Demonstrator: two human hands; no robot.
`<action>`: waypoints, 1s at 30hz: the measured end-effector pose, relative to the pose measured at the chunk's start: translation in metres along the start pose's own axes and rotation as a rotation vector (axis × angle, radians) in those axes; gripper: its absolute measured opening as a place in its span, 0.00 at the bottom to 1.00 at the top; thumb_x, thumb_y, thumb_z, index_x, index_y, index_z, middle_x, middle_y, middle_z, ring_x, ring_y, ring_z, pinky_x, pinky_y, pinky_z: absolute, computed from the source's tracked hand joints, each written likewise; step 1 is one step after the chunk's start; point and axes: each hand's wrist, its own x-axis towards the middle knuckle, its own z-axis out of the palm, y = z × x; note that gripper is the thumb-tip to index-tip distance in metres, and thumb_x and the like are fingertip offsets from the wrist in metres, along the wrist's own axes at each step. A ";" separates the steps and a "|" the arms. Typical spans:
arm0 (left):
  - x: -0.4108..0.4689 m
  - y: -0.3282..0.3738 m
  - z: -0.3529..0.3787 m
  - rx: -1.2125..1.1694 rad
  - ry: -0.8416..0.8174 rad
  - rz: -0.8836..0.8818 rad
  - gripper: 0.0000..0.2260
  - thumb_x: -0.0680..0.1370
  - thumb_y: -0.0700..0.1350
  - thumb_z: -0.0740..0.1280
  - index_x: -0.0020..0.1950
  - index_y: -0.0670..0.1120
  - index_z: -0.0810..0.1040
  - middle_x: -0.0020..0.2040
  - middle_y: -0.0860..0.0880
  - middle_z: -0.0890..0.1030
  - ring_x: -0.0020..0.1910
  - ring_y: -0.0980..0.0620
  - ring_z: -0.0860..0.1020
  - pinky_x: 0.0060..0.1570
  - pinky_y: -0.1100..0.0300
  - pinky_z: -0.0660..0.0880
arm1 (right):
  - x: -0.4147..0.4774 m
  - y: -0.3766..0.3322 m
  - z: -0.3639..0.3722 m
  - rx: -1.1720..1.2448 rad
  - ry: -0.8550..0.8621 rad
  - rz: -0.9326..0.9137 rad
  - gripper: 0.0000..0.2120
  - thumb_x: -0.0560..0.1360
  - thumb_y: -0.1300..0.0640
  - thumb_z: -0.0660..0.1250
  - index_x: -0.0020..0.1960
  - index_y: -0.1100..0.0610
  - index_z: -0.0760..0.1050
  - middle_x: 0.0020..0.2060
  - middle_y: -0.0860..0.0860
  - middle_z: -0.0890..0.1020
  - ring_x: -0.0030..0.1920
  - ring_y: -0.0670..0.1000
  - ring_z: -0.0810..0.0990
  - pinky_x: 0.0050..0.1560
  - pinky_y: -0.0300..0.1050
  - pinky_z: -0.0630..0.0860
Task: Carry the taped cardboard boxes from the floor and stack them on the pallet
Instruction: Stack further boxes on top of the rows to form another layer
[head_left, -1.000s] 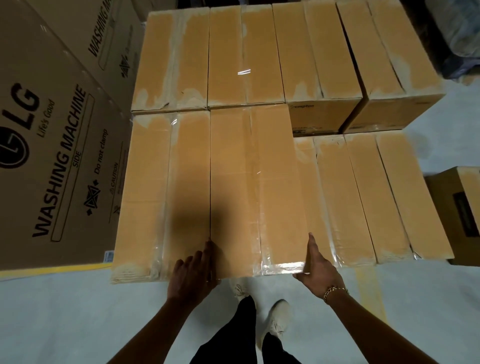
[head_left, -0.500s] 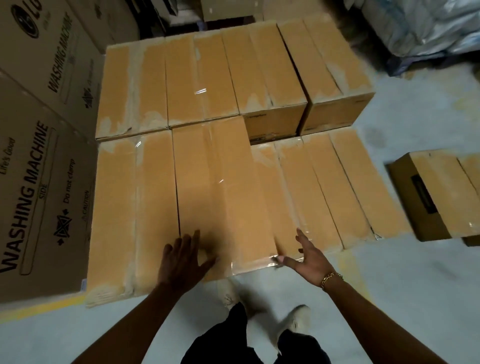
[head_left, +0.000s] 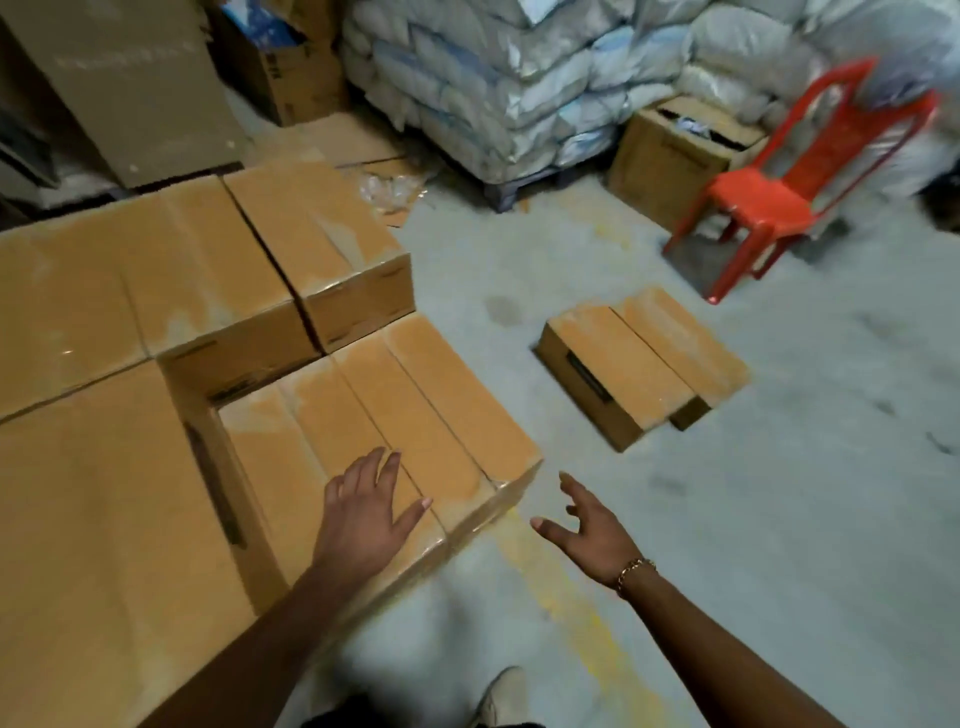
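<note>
Two spread, empty hands: left hand (head_left: 363, 514) over taped boxes (head_left: 415, 395), right hand (head_left: 587, 535) over floor (head_left: 727, 519); labels (head_left: 587, 375) blurred.

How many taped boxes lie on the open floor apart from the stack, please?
2: a left box and a right box, side by side before the red chair. Others may be out of view.
</note>
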 end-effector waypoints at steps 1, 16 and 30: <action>0.012 0.031 0.002 -0.010 -0.019 0.037 0.38 0.79 0.72 0.45 0.80 0.50 0.62 0.80 0.47 0.63 0.77 0.46 0.63 0.71 0.44 0.62 | -0.003 0.014 -0.023 0.017 0.031 0.018 0.44 0.73 0.34 0.70 0.81 0.46 0.54 0.78 0.46 0.63 0.73 0.50 0.71 0.67 0.46 0.72; 0.201 0.308 0.065 -0.147 -0.278 0.279 0.52 0.68 0.80 0.31 0.80 0.52 0.64 0.79 0.51 0.65 0.77 0.49 0.63 0.72 0.48 0.60 | 0.061 0.171 -0.226 0.201 0.170 0.277 0.33 0.76 0.41 0.71 0.77 0.47 0.65 0.73 0.46 0.72 0.67 0.48 0.75 0.60 0.42 0.72; 0.399 0.466 0.101 -0.151 -0.438 0.108 0.43 0.73 0.77 0.45 0.77 0.51 0.68 0.75 0.49 0.71 0.72 0.47 0.71 0.68 0.49 0.67 | 0.242 0.254 -0.410 0.331 0.053 0.406 0.23 0.76 0.44 0.72 0.69 0.47 0.73 0.65 0.45 0.77 0.62 0.49 0.79 0.51 0.36 0.74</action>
